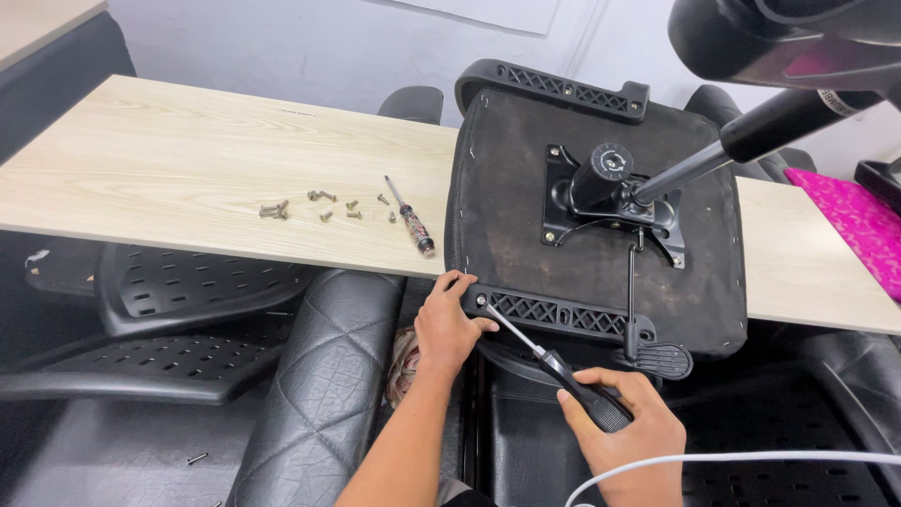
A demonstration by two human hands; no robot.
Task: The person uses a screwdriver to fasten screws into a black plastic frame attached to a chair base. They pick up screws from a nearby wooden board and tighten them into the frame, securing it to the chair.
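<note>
**Asker:** Hands first, please. What is each one doing?

**Describer:** Left hand (449, 324) grips the near-left corner of an upturned office chair seat (511, 244), fingers curled over the end of a black lattice armrest bracket (554, 313). Right hand (627, 434) is closed around the black handle of a screwdriver (554, 361). The shaft angles up and to the left, and its tip sits at a screw (481, 300) in the bracket's left end, just beside the left fingertips.

**Asker:** Where does the seat rest?

**Describer:** Underside up on a pale wooden tabletop (178, 169), overhanging the near edge toward the person. A black metal tilt mechanism (610, 192) is bolted at its middle, with a gas-lift column (713, 150) rising to the upper right. A second lattice bracket (563, 89) runs along the far edge.

**Asker:** Anything else on the table?

**Describer:** A scatter of loose screws (319, 205) lies left of the seat, and a second, smaller screwdriver (410, 218) is near them. Other black chair parts sit below the table.

**Asker:** How would this step go well?

**Describer:** In my judgement, bring the shaft closer in line with the screw, since it now leans. Press firmly into the head while turning, and let the left hand brace the seat so it cannot swivel or slip off the edge.
</note>
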